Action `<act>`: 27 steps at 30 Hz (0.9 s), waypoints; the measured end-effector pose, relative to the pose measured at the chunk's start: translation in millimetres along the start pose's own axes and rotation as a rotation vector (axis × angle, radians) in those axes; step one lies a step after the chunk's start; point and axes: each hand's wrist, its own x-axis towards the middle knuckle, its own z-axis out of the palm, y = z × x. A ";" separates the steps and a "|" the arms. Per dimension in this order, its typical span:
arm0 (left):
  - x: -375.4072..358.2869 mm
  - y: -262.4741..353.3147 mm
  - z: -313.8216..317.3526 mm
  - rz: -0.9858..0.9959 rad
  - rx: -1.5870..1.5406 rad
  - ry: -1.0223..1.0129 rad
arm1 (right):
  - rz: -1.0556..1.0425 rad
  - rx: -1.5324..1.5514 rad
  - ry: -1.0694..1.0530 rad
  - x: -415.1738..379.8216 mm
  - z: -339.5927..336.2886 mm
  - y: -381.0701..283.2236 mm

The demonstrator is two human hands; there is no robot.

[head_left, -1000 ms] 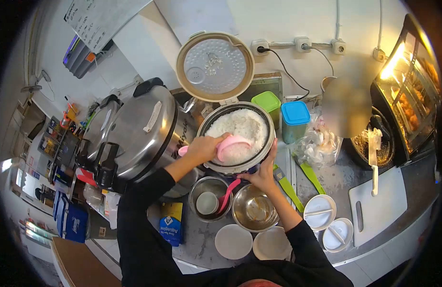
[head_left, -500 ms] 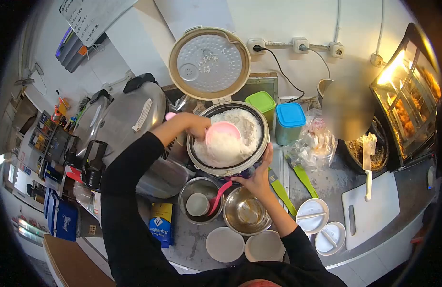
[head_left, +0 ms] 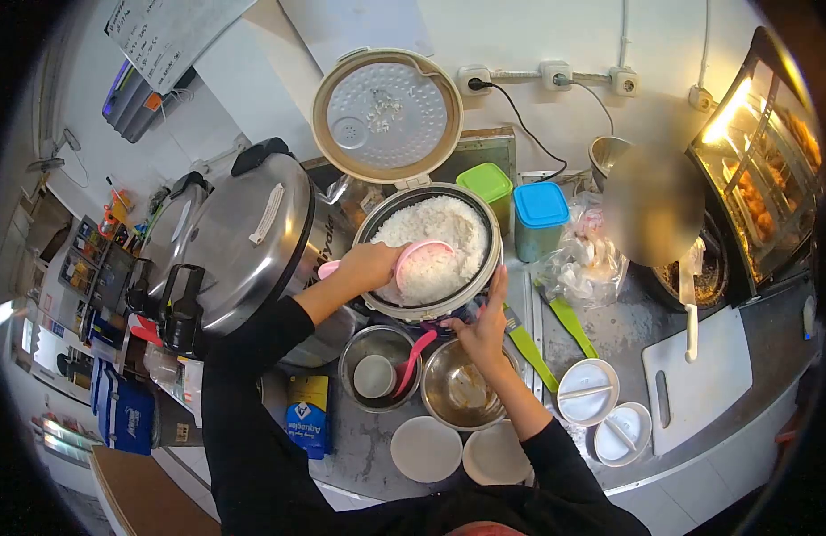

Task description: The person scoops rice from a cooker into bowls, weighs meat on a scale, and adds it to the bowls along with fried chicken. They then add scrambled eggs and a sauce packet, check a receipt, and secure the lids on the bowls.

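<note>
My left hand [head_left: 374, 266] is closed on the handle of a pink rice scoop [head_left: 401, 265]; the handle's end sticks out past the hand to the left. White rice [head_left: 448, 219] fills the pot of the rice cooker [head_left: 428, 314], and the scoop's bowl is at the rice, with rice in and around it. My right hand [head_left: 484, 332] has its fingers spread and lies against the cooker's front right side. The cooker lid [head_left: 388, 112] stands raised behind, grains stuck to its inside.
Metal bowls [head_left: 462, 389] and white bowls [head_left: 428, 448] stand in front. Large steel pressure cookers [head_left: 243, 237] are at left. Lidded containers [head_left: 540, 210], green-handled utensils [head_left: 569, 326], a white cutting board [head_left: 699, 380] and a lit food display case [head_left: 761, 170] are at right.
My left hand has moved nearer to me and the pink scoop has tilted within the pot. My right hand stays against the cooker. The whole view has shifted slightly.
</note>
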 end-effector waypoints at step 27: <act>-184.1 149.6 5.8 -0.522 -1.582 -0.384 | 0.267 0.265 -0.168 -238.5 -136.9 12.9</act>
